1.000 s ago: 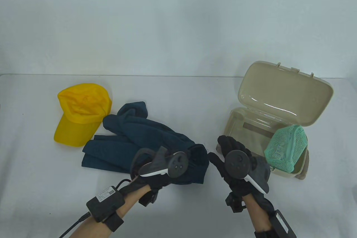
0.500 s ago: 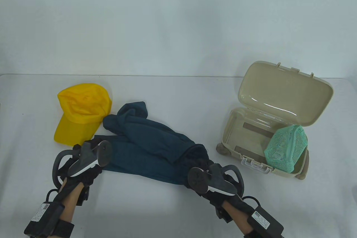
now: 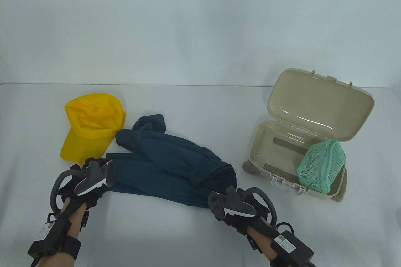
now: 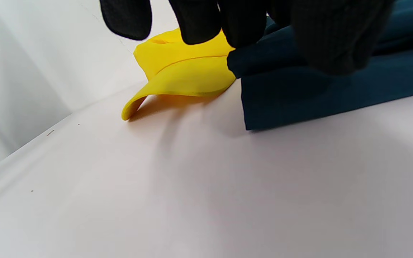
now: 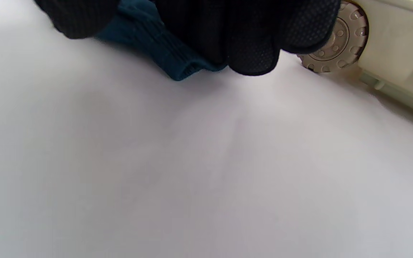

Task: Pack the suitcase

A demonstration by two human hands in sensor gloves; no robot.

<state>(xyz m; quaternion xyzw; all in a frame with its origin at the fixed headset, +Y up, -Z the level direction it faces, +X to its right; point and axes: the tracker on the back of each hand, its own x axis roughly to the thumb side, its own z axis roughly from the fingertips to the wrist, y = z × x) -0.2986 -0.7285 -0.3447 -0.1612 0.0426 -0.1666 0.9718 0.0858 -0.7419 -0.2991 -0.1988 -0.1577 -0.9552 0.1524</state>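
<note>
A dark teal garment [image 3: 169, 160] lies crumpled mid-table. My left hand [image 3: 98, 187] is at its near left corner; in the left wrist view the fingers [image 4: 249, 25] and thumb close on the corner of the garment's top layer [image 4: 264, 57]. My right hand [image 3: 233, 199] is at its near right end; in the right wrist view the curled fingers [image 5: 253, 46] grip the ribbed hem [image 5: 177, 68]. A beige suitcase [image 3: 260, 141] stands open at the right with a green mesh bag [image 3: 322, 166] inside. A yellow cap [image 3: 91, 129] lies at the left, touching the garment.
The suitcase lid [image 3: 319, 104] leans back, upright. Its wheel [image 5: 335, 46] is close to my right hand. The cap's brim [image 4: 177, 86] lies just beyond my left fingers. Bare white table runs along the near edge under both wrists.
Both hands moved apart and toward me: the left to the garment's left corner, the right from the suitcase front to the garment's right end. Both closed on the cloth.
</note>
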